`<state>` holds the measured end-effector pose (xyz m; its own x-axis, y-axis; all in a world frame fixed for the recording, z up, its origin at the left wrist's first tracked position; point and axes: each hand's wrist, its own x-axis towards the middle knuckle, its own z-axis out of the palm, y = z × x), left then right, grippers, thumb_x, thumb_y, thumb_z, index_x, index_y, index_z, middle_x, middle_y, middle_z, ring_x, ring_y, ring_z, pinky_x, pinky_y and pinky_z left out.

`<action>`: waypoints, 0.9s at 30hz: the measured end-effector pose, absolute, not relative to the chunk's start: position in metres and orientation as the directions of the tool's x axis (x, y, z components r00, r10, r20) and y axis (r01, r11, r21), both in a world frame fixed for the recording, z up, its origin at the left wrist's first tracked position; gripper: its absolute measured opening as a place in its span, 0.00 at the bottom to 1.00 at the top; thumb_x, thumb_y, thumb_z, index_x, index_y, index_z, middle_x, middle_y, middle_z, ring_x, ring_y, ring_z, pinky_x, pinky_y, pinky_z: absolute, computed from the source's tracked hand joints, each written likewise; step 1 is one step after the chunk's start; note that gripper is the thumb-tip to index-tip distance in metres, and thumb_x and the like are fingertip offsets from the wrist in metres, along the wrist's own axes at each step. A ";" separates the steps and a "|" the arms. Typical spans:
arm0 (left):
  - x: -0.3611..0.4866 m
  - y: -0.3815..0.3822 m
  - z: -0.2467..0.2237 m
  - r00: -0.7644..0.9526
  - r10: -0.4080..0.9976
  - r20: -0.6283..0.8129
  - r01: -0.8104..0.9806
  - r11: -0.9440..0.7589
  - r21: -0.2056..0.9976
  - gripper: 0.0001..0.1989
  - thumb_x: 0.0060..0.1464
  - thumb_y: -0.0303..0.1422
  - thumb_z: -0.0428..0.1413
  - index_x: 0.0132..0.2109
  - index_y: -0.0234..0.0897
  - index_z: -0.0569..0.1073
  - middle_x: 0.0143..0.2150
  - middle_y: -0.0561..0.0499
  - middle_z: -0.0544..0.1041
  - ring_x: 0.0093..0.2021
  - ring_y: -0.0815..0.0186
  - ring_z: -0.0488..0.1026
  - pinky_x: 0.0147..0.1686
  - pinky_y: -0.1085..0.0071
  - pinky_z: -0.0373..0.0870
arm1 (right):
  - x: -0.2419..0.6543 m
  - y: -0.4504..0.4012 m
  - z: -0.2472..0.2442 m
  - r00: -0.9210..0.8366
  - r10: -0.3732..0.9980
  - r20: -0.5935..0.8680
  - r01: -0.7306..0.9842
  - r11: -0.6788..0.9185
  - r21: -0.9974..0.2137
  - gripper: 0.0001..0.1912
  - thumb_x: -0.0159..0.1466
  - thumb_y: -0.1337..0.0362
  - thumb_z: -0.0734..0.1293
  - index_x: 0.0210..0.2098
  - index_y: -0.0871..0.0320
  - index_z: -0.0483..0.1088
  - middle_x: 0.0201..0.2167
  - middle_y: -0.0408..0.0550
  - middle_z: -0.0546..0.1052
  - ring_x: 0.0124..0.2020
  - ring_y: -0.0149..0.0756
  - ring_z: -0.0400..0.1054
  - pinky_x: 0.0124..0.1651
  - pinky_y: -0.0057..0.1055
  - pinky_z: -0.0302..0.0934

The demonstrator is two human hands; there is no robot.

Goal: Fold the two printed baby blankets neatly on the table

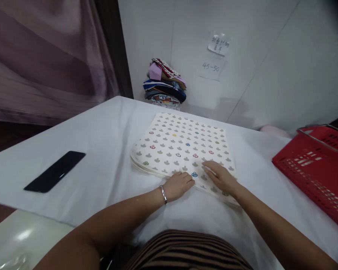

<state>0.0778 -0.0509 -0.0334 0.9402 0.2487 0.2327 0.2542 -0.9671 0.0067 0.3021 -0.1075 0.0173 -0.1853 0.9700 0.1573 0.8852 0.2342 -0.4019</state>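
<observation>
A white cloth [183,146] printed with small grey and coloured mushroom-like shapes lies folded in layers on the covered table. At its near edge, my left hand [178,186] has its fingers bent together over the fabric; the thumb is hidden. A silver bracelet [163,195] circles that wrist. To the right, my right hand [220,177] rests on the cloth's top layer near the same edge, its thumb and forefinger apart. The layered edges show at the cloth's left side.
A black phone-like slab [55,171] lies at the left of the white table cover [101,138]. A red plastic basket [312,165] stands at the right. Behind the far edge rises a stack of folded fabrics [165,84], near paper notes [214,67] on the wall.
</observation>
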 end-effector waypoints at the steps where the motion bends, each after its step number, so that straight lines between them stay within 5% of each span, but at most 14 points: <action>1: 0.077 -0.051 -0.034 0.937 0.251 0.241 0.255 -0.967 0.016 0.10 0.61 0.27 0.45 0.48 0.36 0.66 0.40 0.49 0.71 0.41 0.64 0.65 0.38 0.67 0.60 | 0.292 -0.091 0.012 -0.286 0.942 0.177 0.855 0.335 -0.397 0.22 0.68 0.55 0.50 0.56 0.55 0.63 0.57 0.51 0.67 0.59 0.40 0.59 0.58 0.39 0.56; 6: 0.076 -0.053 -0.034 0.926 0.259 0.277 0.254 -0.966 0.052 0.10 0.60 0.28 0.46 0.49 0.36 0.66 0.38 0.50 0.72 0.41 0.65 0.66 0.37 0.68 0.61 | 0.272 -0.019 -0.018 -0.477 0.877 0.058 0.841 0.474 -0.261 0.27 0.67 0.51 0.50 0.62 0.54 0.55 0.66 0.48 0.52 0.67 0.42 0.40 0.65 0.48 0.40; 11: 0.077 -0.054 -0.037 0.901 0.290 0.322 0.289 -0.956 0.051 0.06 0.60 0.29 0.47 0.43 0.36 0.68 0.35 0.50 0.72 0.36 0.66 0.66 0.30 0.68 0.59 | 0.271 0.011 -0.042 -0.320 0.947 0.034 0.935 0.322 -0.147 0.31 0.66 0.46 0.50 0.64 0.54 0.51 0.66 0.52 0.48 0.67 0.47 0.38 0.63 0.54 0.39; 16: 0.079 -0.054 -0.041 0.892 0.285 0.350 0.283 -0.957 0.060 0.04 0.58 0.29 0.50 0.37 0.37 0.69 0.34 0.51 0.72 0.34 0.67 0.66 0.26 0.68 0.58 | 0.251 0.018 -0.050 -0.521 0.853 0.031 0.844 0.521 -0.127 0.31 0.66 0.47 0.50 0.65 0.51 0.47 0.67 0.49 0.46 0.67 0.43 0.37 0.64 0.51 0.38; 20: 0.080 -0.055 -0.044 0.885 0.291 0.363 0.285 -0.956 0.072 0.04 0.57 0.29 0.50 0.35 0.37 0.69 0.33 0.51 0.71 0.33 0.66 0.66 0.22 0.69 0.58 | 0.240 0.031 -0.049 -0.418 0.908 0.027 0.904 0.419 -0.088 0.32 0.66 0.46 0.50 0.65 0.53 0.49 0.66 0.52 0.48 0.67 0.46 0.39 0.63 0.53 0.39; 27: 0.079 -0.057 -0.042 0.900 0.304 0.312 0.292 -0.953 0.086 0.07 0.59 0.31 0.48 0.35 0.39 0.70 0.35 0.45 0.71 0.33 0.66 0.65 0.18 0.70 0.56 | 0.215 0.040 -0.047 -0.518 0.855 -0.019 0.848 0.511 -0.141 0.32 0.66 0.47 0.50 0.65 0.54 0.47 0.67 0.50 0.46 0.67 0.42 0.37 0.64 0.50 0.35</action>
<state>0.0792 -0.0574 -0.0417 0.9002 0.3042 0.3115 0.2922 -0.9525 0.0859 0.2146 0.0397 -0.0469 -0.5182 0.8551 -0.0190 0.8481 0.5108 -0.1406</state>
